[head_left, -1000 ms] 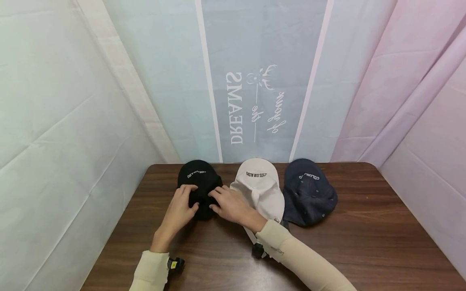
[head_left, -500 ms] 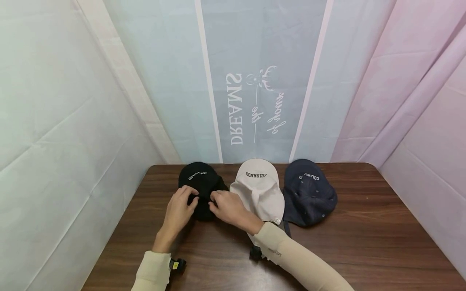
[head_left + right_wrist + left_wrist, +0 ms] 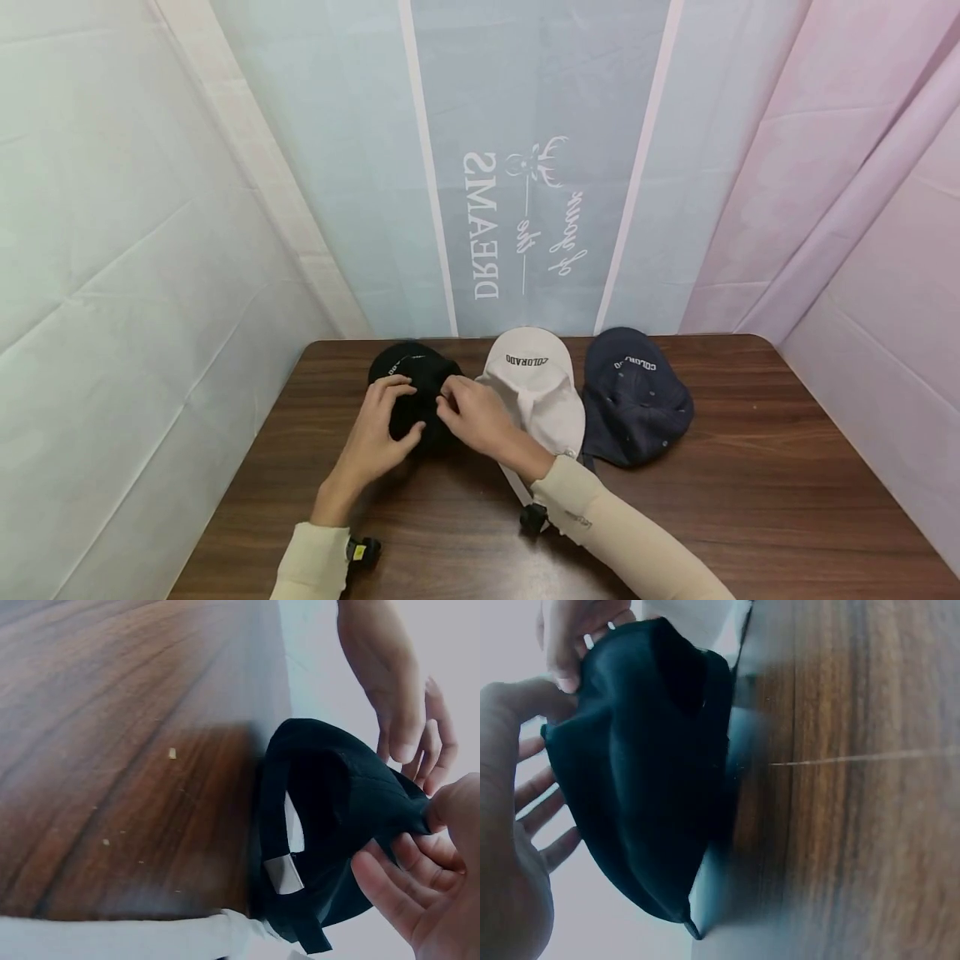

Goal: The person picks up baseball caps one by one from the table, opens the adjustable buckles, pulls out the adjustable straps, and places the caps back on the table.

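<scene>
A black baseball cap [image 3: 426, 373] with white lettering stands at the left of the row, brim toward the back wall. Its crown is creased. My right hand [image 3: 482, 417] pinches the crown cloth between thumb and fingers, which the right wrist view shows plainly. My left hand [image 3: 377, 429] rests at the cap's left side, thumb and fingers spread apart against the cloth. In the right wrist view, the cap's back opening, strap and metal buckle [image 3: 283, 874] face me. Beside it lie a white cap [image 3: 528, 383] and a navy cap [image 3: 637, 400], both lettered COLORADO.
The white cap sits close by my right hand, and its strap end passes under the right forearm. A brown wooden table [image 3: 450, 533] carries everything. Behind it hangs a printed cloth backdrop [image 3: 525, 100], with pale cloth walls on both sides.
The black cap has shifted slightly toward me, its brim turning a little. My left thumb has spread away from the fingers. My right hand has closed its pinch on the crown.
</scene>
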A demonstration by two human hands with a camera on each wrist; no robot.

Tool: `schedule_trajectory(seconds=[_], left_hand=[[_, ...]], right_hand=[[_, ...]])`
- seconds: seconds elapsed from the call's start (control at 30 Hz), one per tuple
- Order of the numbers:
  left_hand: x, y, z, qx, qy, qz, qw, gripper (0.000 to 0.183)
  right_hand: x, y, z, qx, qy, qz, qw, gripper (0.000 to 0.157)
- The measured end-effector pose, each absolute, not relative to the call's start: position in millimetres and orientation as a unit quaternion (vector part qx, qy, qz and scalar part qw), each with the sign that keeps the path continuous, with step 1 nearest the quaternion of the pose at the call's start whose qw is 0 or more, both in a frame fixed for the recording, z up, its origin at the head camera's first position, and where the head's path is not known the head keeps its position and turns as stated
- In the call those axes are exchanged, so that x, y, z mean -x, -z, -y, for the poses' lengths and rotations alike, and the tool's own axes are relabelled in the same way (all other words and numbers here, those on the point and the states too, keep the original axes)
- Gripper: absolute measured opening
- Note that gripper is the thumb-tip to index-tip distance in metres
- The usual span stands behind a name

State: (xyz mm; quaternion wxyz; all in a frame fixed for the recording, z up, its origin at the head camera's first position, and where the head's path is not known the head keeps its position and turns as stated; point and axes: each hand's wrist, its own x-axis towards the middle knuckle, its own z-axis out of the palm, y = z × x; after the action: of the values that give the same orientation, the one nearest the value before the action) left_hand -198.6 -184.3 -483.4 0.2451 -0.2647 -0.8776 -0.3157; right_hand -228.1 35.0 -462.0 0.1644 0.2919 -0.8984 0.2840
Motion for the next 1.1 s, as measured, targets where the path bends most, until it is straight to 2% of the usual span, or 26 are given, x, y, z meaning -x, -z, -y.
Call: schedule_trajectory(seconds=[0.17, 0.27, 0.33, 0.5, 0.6, 0.73, 0.93, 1.1], left_hand=[[197, 486, 180, 0.294, 0.282, 0.886, 0.223, 0.08], [197, 489, 177, 0.299, 0.254, 0.888, 0.238, 0.087], [197, 490, 176, 0.297, 0.24, 0.889, 0.253, 0.081], [200, 491, 173, 0.282, 0.235, 0.885, 0.288, 0.04], [202, 490, 172, 0.276, 0.244, 0.878, 0.305, 0.026], [204, 486, 169, 0.265, 0.27, 0.864, 0.332, 0.024], [205, 479, 167, 0.232, 0.312, 0.82, 0.421, 0.024], [204, 474, 165, 0.207, 0.358, 0.801, 0.433, 0.024]], right_hand=[[231, 454, -39, -0.274, -0.322, 0.893, 0.154, 0.008], [232, 448, -42, -0.264, -0.343, 0.889, 0.149, 0.01], [232, 445, -44, -0.261, -0.356, 0.885, 0.146, 0.011], [230, 442, -46, -0.258, -0.381, 0.877, 0.136, 0.011], [230, 442, -48, -0.257, -0.391, 0.875, 0.128, 0.011], [229, 441, -53, -0.264, -0.415, 0.863, 0.112, 0.014], [227, 440, -64, -0.299, -0.424, 0.846, 0.124, 0.017], [228, 443, -74, -0.31, -0.41, 0.85, 0.118, 0.034]])
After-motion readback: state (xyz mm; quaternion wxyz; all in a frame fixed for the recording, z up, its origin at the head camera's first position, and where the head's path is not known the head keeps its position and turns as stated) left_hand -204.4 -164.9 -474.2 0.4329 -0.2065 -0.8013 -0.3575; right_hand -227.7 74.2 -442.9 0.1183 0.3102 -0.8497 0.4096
